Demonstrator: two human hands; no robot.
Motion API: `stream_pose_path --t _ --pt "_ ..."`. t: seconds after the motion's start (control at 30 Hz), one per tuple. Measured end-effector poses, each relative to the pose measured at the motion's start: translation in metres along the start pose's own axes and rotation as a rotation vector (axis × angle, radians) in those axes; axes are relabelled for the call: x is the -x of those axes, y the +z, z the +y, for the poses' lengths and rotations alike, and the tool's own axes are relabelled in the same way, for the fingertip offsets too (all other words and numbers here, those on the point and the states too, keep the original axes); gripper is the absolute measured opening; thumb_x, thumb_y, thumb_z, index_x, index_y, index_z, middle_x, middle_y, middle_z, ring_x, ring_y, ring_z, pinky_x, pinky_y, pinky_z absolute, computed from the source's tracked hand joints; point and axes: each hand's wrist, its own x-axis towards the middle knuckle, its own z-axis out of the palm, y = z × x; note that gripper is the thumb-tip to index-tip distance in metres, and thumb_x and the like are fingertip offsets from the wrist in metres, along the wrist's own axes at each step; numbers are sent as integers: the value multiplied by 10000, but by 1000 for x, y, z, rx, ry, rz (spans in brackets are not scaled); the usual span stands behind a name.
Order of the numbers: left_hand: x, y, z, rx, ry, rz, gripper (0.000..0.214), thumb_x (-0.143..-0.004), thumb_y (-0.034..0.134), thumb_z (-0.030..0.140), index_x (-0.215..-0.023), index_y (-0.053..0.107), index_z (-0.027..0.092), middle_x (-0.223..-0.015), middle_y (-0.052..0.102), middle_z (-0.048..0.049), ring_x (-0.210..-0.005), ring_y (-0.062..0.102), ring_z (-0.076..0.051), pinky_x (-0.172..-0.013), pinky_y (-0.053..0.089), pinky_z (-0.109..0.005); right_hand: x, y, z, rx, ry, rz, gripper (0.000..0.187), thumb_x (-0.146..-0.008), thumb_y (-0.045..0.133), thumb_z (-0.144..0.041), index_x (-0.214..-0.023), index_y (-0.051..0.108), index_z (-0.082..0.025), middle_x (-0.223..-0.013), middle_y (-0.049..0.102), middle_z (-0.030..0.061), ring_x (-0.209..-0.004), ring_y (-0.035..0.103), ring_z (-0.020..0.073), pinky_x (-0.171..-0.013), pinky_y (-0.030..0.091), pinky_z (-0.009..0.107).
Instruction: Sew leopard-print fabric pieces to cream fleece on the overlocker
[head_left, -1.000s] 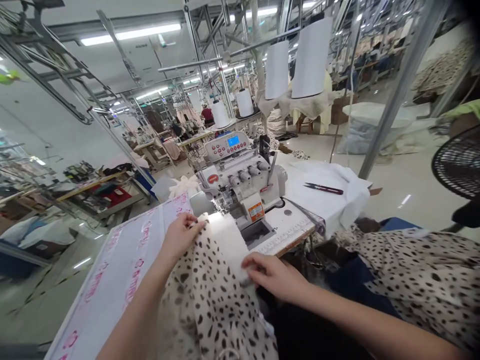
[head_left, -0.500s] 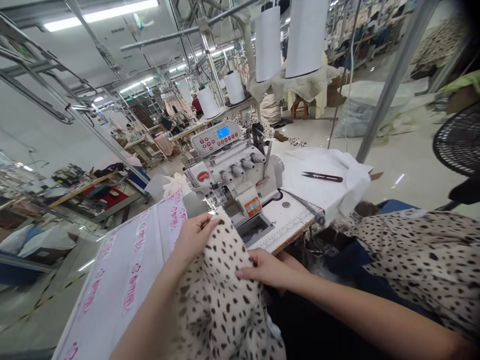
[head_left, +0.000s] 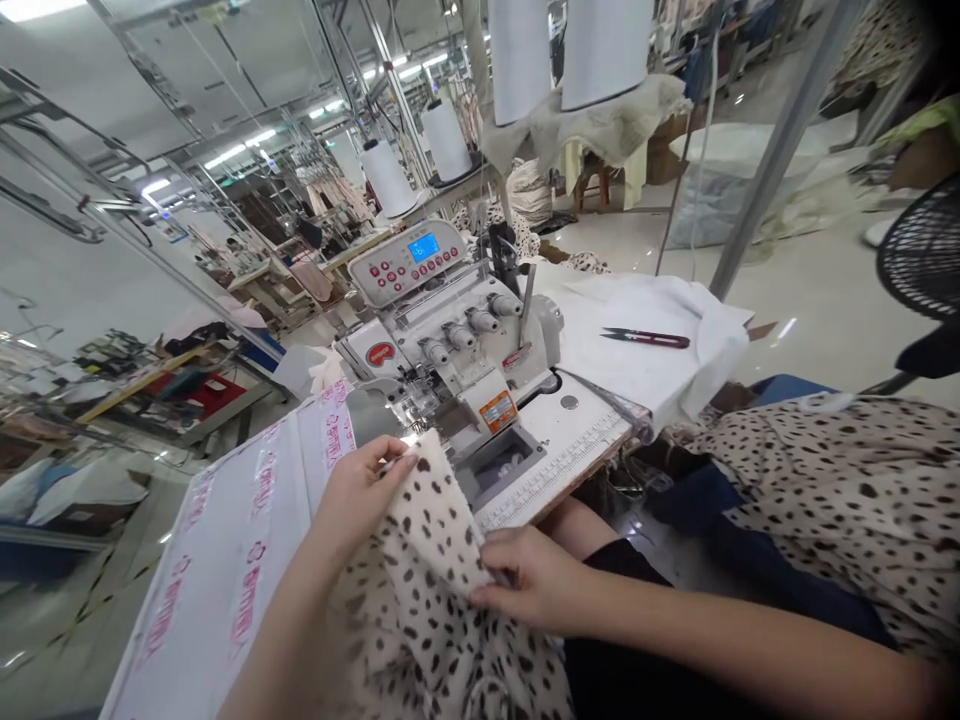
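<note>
Left hand: one left hand (head_left: 360, 488), closed in a pinch, thumb against fingertips, on the top corner of the cream dark-spotted fabric piece (head_left: 435, 520).
Right hand: one right hand (head_left: 525, 578), also closed in a pinch, on the right edge of the same piece; it is nearer the body than the left hand.
Fabric piece: one, stretched between the two hands. Its lower part drapes toward the lap below both wrists.
Machine: one white overlock sewing machine (head_left: 457, 345) with a red-buttoned panel and a blue display, just beyond the left fingertips. Four grey tension knobs counted in a row on its front.
Thread: four white thread cones (head_left: 446, 138) counted, well beyond both hands, above and behind the machine.
Table: one white table top with pink printed marks (head_left: 285, 500), under and to the left of the left hand.
Snips: one pair of dark red-handled thread snips (head_left: 646, 338), lying on one white cloth (head_left: 675, 375), well beyond and to the right of the right hand.
Other cloth: one heap of spotted cream cloth (head_left: 847, 500), to the right of the right forearm.
Fan: one black wire-guard fan (head_left: 926, 260), far right of the right hand, cut off by the frame edge.
</note>
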Motion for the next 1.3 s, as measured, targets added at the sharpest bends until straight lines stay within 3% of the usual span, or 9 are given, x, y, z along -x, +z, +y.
stream_pose_path --t 0.27,0.47,0.57,0.67,0.8,0.9,1.03,1.3 --pt "1 3 0 41 -25 40 272 -763 485 446 -735 550 183 -705 582 10 -638 511 -128 -577 368 -217 6 6 3 -206 57 11 321 -728 621 -277 -544 387 -157 -581 400 -40 -581 407 87 -538 300 195" --pt "2 6 -5 53 1 83 256 -771 496 426 -892 538 204 -757 540 4 -679 540 -133 -542 387 -210 5 4 3 -280 88 8 341 -719 632 -312 -527 402 -150 -562 388 -45 -562 393 82 -522 294 193" --pt "5 11 -8 -58 181 126 228 -830 433 355 -945 578 220 -823 551 -17 -739 540 -137 -615 431 -237 4 3 2 -290 99 13 353 -706 646 -311 -517 398 -146 -546 377 -48 -558 388 82 -517 285 193" --pt "11 19 -6 -343 420 259 271 -848 384 204 -991 614 207 -874 540 -56 -779 504 -167 -683 449 -301 4 3 2 -294 116 17 357 -693 664 -295 -512 396 -143 -542 375 -51 -555 384 80 -516 278 193" --pt "20 34 1 -618 604 373 323 -802 410 87 -1090 556 75 -994 536 -126 -910 459 -227 -796 450 -360 6 4 2 -293 144 24 350 -671 688 -269 -505 409 -138 -557 397 -48 -565 389 81 -523 278 195" --pt "27 46 5 -663 598 419 384 -816 465 171 -1167 480 16 -1051 532 -154 -951 454 -239 -839 445 -367 7 3 0 -299 188 24 328 -664 689 -239 -504 421 -137 -568 411 -44 -570 386 83 -525 277 197" --pt "32 57 8 -677 525 439 481 -827 480 252 -1256 407 48 -1153 508 -150 -1000 449 -246 -870 434 -383 6 -2 -2 -299 211 27 342 -651 694 -242 -498 405 -139 -555 393 -47 -557 362 82 -517 264 202" --pt "22 64 12 -631 466 485 479 -826 474 273 -1241 436 36 -1127 499 -177 -998 434 -256 -853 442 -394 2 -21 -6 -306 287 15 380 -675 664 -335 -496 386 -147 -526 350 -51 -539 323 81 -500 251 200"
